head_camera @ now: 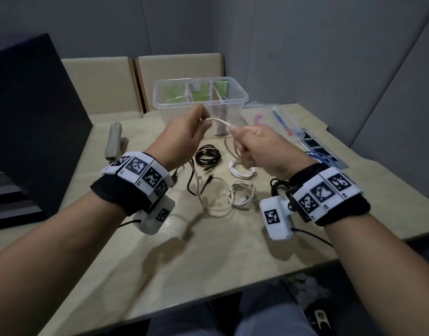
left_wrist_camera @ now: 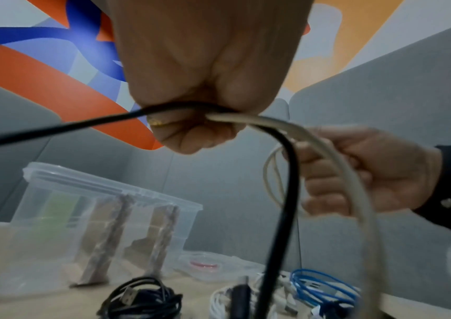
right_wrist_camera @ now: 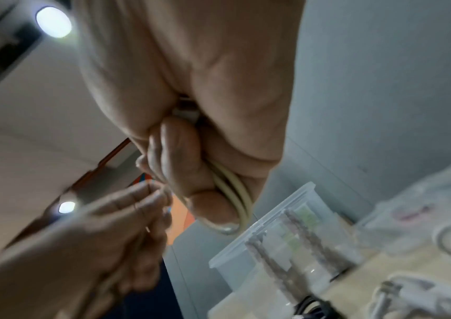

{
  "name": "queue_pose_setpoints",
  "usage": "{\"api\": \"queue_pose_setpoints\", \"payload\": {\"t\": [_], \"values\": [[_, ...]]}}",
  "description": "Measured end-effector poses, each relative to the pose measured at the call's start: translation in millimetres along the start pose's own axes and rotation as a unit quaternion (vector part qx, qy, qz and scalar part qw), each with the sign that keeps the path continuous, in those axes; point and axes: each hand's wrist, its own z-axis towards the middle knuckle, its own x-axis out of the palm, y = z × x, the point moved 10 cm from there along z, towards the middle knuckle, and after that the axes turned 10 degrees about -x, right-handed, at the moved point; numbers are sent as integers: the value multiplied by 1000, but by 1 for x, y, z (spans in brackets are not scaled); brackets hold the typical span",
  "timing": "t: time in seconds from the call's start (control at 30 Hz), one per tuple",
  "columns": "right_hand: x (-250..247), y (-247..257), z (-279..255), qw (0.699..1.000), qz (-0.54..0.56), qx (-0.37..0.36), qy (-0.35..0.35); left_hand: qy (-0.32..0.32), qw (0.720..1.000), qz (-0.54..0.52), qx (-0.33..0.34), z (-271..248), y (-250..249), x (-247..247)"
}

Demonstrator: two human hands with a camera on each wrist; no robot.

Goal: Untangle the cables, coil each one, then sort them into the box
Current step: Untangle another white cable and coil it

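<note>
Both hands are raised above the table in front of the clear divided box (head_camera: 240,92). My left hand (head_camera: 184,132) pinches a cream cable (head_camera: 219,121) and, in the left wrist view, also a black cable (left_wrist_camera: 287,172) that hangs down from the fist. My right hand (head_camera: 254,146) grips loops of the same cream cable (right_wrist_camera: 235,192) in its curled fingers. The cream cable spans the short gap between the hands. On the table below lie a coiled black cable (head_camera: 208,155) and two coiled white cables (head_camera: 242,169) (head_camera: 241,194).
A loose cream loop (head_camera: 215,200) and black cable ends lie on the table (head_camera: 208,251). A blue cable (head_camera: 323,157) rests on a dark strip at the right. A stapler (head_camera: 114,139) sits at left, a plastic bag (head_camera: 279,120) behind right, a dark panel (head_camera: 33,117) far left.
</note>
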Motion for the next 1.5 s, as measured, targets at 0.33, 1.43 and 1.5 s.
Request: {"api": "queue_pose_setpoints", "payload": {"t": [0.33, 1.43, 1.5], "values": [[-36, 20, 7, 944, 289, -44, -156, 241, 936, 255, -28, -36, 51, 70], [-43, 15, 5, 967, 159, -81, -181, 183, 883, 399, -169, -6, 92, 5], [-31, 21, 6, 968, 194, -82, -137, 102, 948, 257, -161, 2, 74, -3]]}}
